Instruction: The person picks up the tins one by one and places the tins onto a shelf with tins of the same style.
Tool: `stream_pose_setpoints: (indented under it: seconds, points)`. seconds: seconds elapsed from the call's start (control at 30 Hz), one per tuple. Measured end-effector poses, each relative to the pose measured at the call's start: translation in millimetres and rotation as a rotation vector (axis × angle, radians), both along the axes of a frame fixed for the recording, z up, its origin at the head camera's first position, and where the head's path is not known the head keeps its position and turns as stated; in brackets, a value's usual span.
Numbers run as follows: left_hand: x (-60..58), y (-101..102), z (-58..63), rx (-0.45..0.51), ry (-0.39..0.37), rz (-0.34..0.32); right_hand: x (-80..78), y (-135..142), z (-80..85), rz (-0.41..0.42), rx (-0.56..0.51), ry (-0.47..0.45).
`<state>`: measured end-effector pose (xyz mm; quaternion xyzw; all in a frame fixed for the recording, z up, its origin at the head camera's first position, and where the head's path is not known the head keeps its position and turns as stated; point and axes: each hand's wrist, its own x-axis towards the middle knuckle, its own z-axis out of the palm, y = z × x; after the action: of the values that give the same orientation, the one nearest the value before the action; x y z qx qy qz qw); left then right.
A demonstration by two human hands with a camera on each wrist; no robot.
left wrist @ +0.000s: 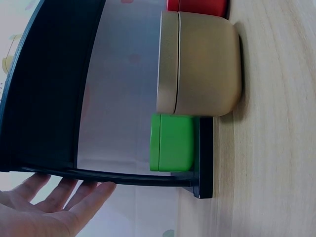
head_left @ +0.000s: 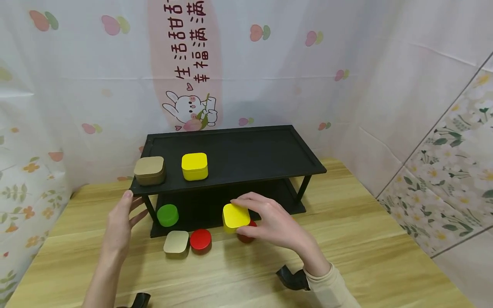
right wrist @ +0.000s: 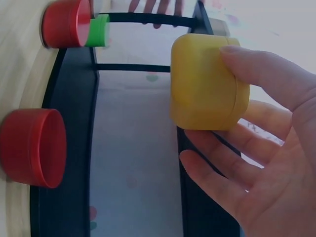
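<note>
The yellow box is hanging before the black shelf, your right hand pinching it thumb-to-fingers; a slackening thumb could be dropping it near the red tub. Your left hand, fingers extended, holding nothing, is touching the shelf's end. You're counting two yellow boxes, two tan boxes, two red tubs, one green tub; your right hand may be hiding more

Two-tier rack: on table, before hanging sheet. Upper tier: container A at front left corner; container B to its right. Lower tier: container C, left end. Table, before rack: container D, left; container E immediately right; container F, farther right. Container G: in right hand, before rack. Left hand: rack's left end.
</note>
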<state>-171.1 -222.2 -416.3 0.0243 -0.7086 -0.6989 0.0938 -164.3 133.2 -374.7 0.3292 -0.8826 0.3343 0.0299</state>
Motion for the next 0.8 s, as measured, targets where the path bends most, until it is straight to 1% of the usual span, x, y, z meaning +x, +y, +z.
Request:
stream_pose_setpoints:
  seconds: [0.1, 0.2, 0.43, 0.8]
  points:
    - [-1.1, 1.4, -0.2, 0.005, -0.005, -0.002, 1.2, 3.5, 2.4, 0.011, -0.046, -0.046]
    - [-1.5, 1.5, -0.4, 0.008, -0.007, 0.005, 1.4, 5.7, 5.6, 0.019, -0.058, -0.056]
    - [-1.8, 1.1, 0.6, 0.007, -0.015, 0.013, -0.1, 10.9, 16.9, 0.013, -0.011, 0.031]
    - [-1.3, 2.2, 1.3, -0.014, -0.014, 0.020, -7.3, 19.8, 39.3, 0.027, -0.023, 0.097]
